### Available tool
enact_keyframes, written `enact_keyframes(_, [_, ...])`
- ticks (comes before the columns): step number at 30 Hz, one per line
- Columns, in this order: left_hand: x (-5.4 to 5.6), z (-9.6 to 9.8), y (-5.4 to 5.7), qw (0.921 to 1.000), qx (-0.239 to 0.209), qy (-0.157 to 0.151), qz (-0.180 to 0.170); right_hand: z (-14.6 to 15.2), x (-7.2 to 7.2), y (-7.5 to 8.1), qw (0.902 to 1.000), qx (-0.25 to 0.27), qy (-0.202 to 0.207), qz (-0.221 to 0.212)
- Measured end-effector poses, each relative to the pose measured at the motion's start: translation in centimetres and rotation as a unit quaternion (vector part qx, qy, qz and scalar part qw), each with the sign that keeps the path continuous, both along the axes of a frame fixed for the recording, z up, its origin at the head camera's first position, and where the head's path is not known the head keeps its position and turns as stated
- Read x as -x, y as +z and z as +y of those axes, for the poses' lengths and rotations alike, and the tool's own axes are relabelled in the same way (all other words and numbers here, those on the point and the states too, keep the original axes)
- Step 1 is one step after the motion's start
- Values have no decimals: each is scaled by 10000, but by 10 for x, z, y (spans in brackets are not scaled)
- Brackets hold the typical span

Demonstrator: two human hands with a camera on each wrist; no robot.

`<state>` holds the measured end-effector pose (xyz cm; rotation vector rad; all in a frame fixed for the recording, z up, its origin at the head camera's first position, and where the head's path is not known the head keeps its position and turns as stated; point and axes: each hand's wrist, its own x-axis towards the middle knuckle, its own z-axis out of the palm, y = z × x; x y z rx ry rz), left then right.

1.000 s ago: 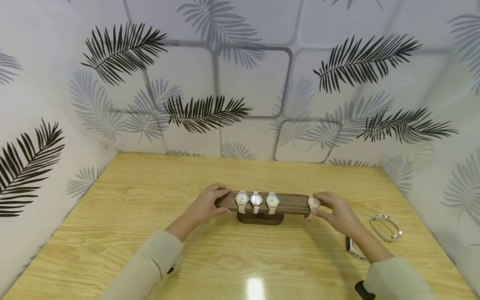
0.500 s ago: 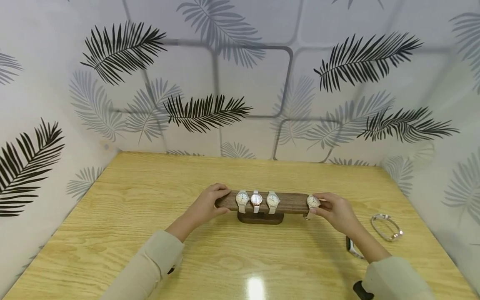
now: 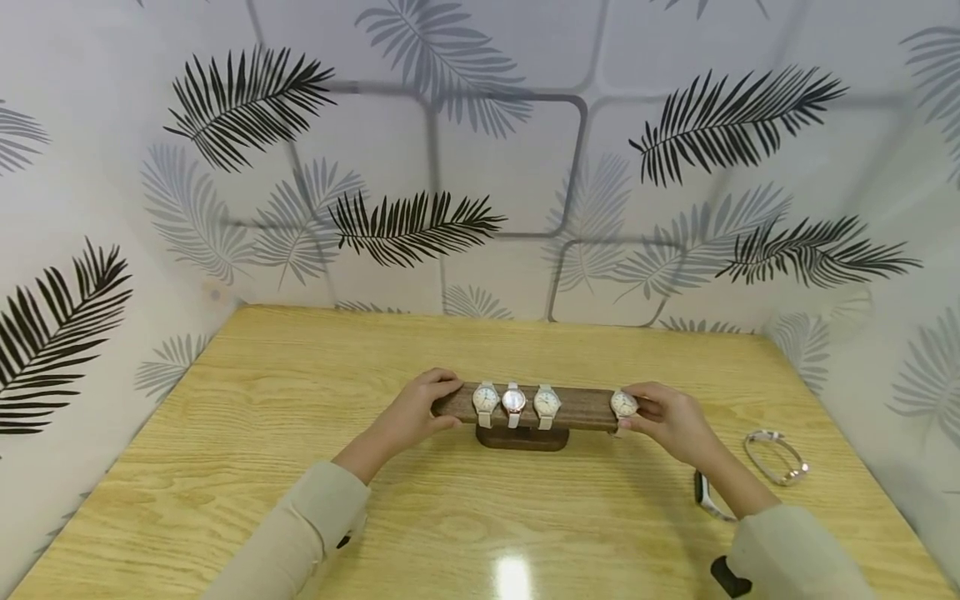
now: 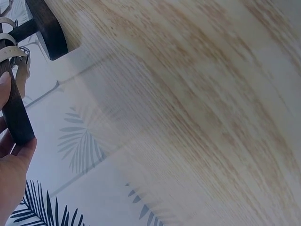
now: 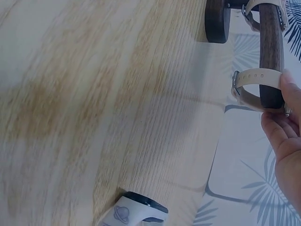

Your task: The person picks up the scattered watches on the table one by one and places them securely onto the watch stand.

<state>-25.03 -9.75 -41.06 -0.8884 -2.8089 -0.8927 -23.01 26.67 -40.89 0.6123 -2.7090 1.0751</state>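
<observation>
A dark wooden watch stand with a bar on a small base stands at mid-table in the head view. My left hand grips the bar's left end, thumb and fingers on opposite edges. Three light-strapped watches sit on the bar, the middle watch with a rose-toned rim. At the right end my right hand pinches a fourth, a cream-strapped wristwatch. In the right wrist view its buckled strap loops loosely around the bar end, hanging out past the bar's underside.
To the right on the wooden table lie a thin-banded watch and a white watch with a dark face, partly behind my right forearm. A leaf-patterned backdrop rises behind the table.
My right hand has shifted slightly left, sliding the cream-strapped wristwatch a little further onto the bar's right end. My left hand keeps its grip on the bar.
</observation>
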Motion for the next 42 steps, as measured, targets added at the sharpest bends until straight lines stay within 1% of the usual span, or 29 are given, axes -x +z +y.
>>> enact_keyframes(4, [0, 1, 1, 10000, 34, 14, 10, -2, 1, -3, 9995, 86, 152, 248])
enact_keyframes(9, [1, 1, -2, 10000, 51, 21, 56, -6, 5, -7, 9979, 145, 306, 544])
enact_keyframes(13, [2, 0, -3, 9999, -119, -55, 100, -11, 6, -6, 9960, 1, 379, 806])
enact_keyframes(14, [7, -3, -10, 9995, -154, -131, 246, -12, 7, -6, 9954, -60, 386, 879])
enact_keyframes(17, [6, -4, -8, 9990, -199, -176, 350, -14, 8, -5, 9934, -225, 410, 1050])
enact_keyframes(19, [6, -4, -7, 9994, -168, -126, 274, -14, 9, -5, 9929, -263, 417, 1081])
enact_keyframes(20, [6, -4, -6, 9995, -129, -106, 278, -14, 9, -5, 9930, -274, 423, 1071])
enact_keyframes(21, [2, -2, 1, 9998, -92, -25, 151, -14, 9, -5, 9935, -248, 445, 1016])
enact_keyframes(22, [1, -2, 2, 9999, -63, -19, 136, -14, 9, -5, 9943, -231, 449, 942])
enact_keyframes(24, [1, -2, 2, 10000, -14, 12, 91, -13, 7, -5, 9964, -241, 408, 707])
enact_keyframes(28, [0, -2, -1, 9999, -35, -16, 144, -12, 3, -4, 9986, -370, 333, 175])
enact_keyframes(31, [0, -3, -4, 9998, -36, -28, 199, -10, 3, -4, 9982, -495, 350, 15])
enact_keyframes(33, [0, -3, -4, 9997, -37, -51, 236, -10, 4, -4, 9978, -534, 386, 16])
enact_keyframes(37, [1, -2, -4, 9996, -23, -89, 284, -9, 6, -3, 9973, -572, 438, 160])
enact_keyframes(42, [1, -1, -3, 9996, -14, -88, 280, -11, 7, 1, 9964, -697, 410, 250])
